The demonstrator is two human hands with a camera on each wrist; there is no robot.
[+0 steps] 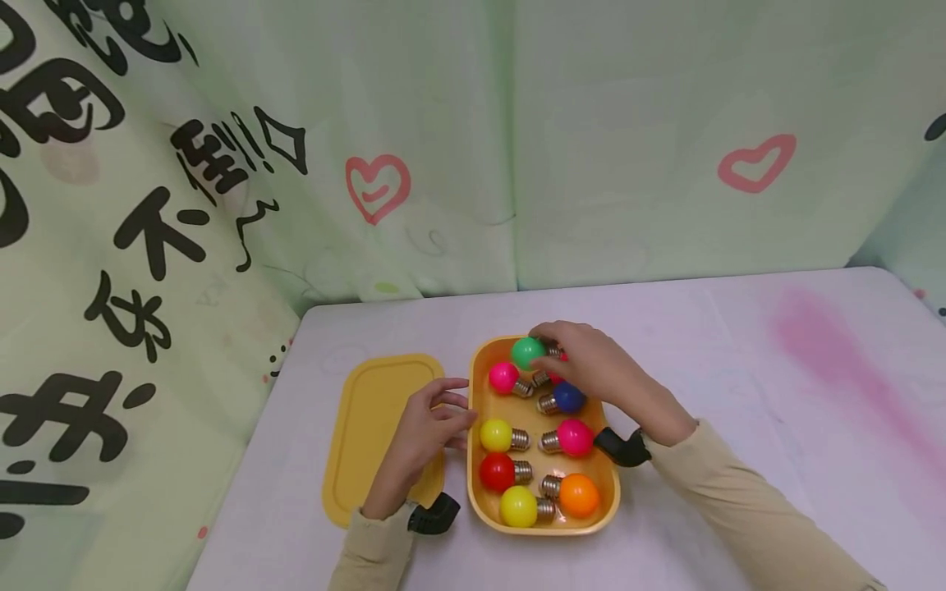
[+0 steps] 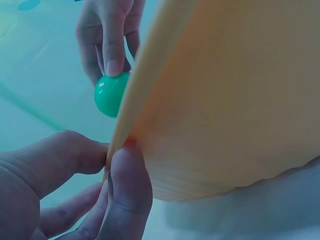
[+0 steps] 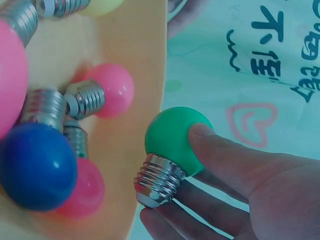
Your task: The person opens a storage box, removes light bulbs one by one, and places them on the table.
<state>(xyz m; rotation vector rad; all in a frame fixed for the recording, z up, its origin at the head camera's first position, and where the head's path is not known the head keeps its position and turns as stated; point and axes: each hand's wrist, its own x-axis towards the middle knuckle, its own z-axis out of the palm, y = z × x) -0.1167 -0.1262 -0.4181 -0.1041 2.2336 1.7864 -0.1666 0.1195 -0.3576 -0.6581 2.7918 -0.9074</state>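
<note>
My right hand [image 1: 580,357] holds a green light bulb [image 3: 172,135] by its round globe, thumb on one side and fingers on the other, above the far end of a yellow-orange plastic box [image 1: 480,523]. The bulb's metal screw base points down toward the box in the right wrist view. At the box's left side, my left hand [image 1: 436,419] pinches the rim [image 2: 131,107] between thumb and fingers. Inside lie several bulbs, among them a blue bulb [image 1: 570,398], an orange bulb [image 1: 580,496], a red bulb [image 1: 497,472] and a pink bulb [image 1: 504,377].
A flat yellow lid [image 1: 369,410] lies on the table left of the box, partly under my left forearm. The pale table [image 1: 739,394] extends to the right, with a pink stain on it. Behind stands a light green curtain [image 1: 628,164] with hearts and black lettering.
</note>
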